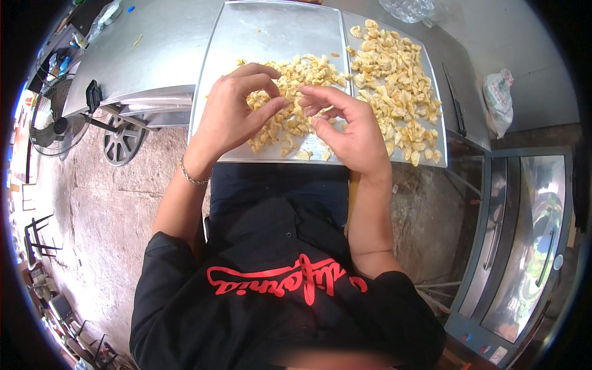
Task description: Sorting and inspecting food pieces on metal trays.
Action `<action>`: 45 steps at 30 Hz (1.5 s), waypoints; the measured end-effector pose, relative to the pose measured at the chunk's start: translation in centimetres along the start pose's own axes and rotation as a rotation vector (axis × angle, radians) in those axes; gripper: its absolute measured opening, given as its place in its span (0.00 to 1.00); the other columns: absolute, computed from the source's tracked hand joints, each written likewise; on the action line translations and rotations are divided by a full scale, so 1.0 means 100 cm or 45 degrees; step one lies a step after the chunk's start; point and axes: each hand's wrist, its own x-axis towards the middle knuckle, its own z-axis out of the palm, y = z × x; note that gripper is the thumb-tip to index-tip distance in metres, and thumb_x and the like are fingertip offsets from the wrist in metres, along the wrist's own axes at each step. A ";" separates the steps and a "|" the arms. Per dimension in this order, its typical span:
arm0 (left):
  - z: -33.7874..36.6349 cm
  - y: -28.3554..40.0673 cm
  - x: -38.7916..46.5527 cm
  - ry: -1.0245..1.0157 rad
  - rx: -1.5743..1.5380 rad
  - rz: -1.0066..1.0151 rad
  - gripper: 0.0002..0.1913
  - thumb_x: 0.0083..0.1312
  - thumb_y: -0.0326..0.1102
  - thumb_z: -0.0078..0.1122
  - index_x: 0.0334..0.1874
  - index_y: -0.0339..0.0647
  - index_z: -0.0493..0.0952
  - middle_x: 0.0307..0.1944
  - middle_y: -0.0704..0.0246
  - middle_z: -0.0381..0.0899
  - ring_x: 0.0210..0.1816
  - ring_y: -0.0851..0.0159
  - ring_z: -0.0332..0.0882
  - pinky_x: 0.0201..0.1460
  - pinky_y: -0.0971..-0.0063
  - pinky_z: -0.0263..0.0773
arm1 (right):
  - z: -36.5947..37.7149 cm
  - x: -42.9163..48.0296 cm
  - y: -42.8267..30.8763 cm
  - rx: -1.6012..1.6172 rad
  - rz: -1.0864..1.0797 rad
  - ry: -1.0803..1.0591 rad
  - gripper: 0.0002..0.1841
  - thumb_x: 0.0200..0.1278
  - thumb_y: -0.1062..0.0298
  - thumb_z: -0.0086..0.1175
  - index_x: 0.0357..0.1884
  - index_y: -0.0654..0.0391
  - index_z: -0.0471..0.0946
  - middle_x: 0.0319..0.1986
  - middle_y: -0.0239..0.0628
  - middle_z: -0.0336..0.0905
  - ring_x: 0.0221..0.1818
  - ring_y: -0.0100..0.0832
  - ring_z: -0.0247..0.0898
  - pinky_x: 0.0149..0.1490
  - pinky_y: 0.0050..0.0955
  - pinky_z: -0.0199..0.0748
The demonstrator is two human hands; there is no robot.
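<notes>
My left hand [243,104] hovers over a pile of pale yellow food pieces [314,69], its thumb and fingers apart with nothing visible between them. The exact kind of food cannot be told. Opposite it, my right hand [354,127] is curled above the pile's near right part. A small yellow bit shows by its thumb tip, but whether the fingers pinch it is unclear. Under the pile lies a shiny metal tray [277,27], its far half mostly bare. A second metal tray [434,148] adjoins it on the right, covered with more yellow pieces [397,78].
A knife [455,104] with a black handle lies right of the trays, near a tied plastic bag [498,101]. Clear plastic containers [409,8] stand at the back. A steel table [157,60] extends left, beside a fan [60,120]. An oven-like metal cabinet [518,231] stands at right.
</notes>
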 end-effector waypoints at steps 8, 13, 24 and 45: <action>-0.006 -0.004 0.001 0.106 0.008 0.045 0.11 0.67 0.37 0.81 0.40 0.35 0.91 0.56 0.55 0.93 0.55 0.47 0.93 0.60 0.58 0.84 | -0.016 0.000 0.006 -0.148 -0.012 0.176 0.21 0.70 0.75 0.72 0.65 0.59 0.90 0.44 0.33 0.92 0.45 0.24 0.85 0.52 0.27 0.82; -0.010 -0.007 0.003 0.118 0.017 0.046 0.13 0.68 0.38 0.81 0.40 0.34 0.91 0.56 0.54 0.93 0.56 0.47 0.93 0.61 0.58 0.84 | -0.054 -0.007 0.005 -0.293 0.091 0.317 0.19 0.70 0.74 0.74 0.63 0.58 0.91 0.43 0.30 0.90 0.43 0.21 0.82 0.53 0.26 0.81; -0.011 0.001 0.004 0.061 0.007 0.003 0.12 0.70 0.38 0.80 0.41 0.35 0.90 0.55 0.56 0.93 0.57 0.50 0.92 0.62 0.59 0.83 | -0.151 -0.053 0.048 -0.867 0.669 0.531 0.19 0.64 0.69 0.73 0.57 0.63 0.89 0.40 0.47 0.91 0.44 0.39 0.89 0.53 0.37 0.84; -0.005 0.004 0.005 0.055 -0.019 0.032 0.11 0.69 0.36 0.80 0.40 0.35 0.89 0.54 0.58 0.93 0.55 0.52 0.93 0.61 0.61 0.83 | -0.107 -0.056 0.022 -0.991 0.893 0.330 0.24 0.47 0.67 0.84 0.41 0.60 0.80 0.29 0.43 0.83 0.32 0.38 0.82 0.42 0.41 0.79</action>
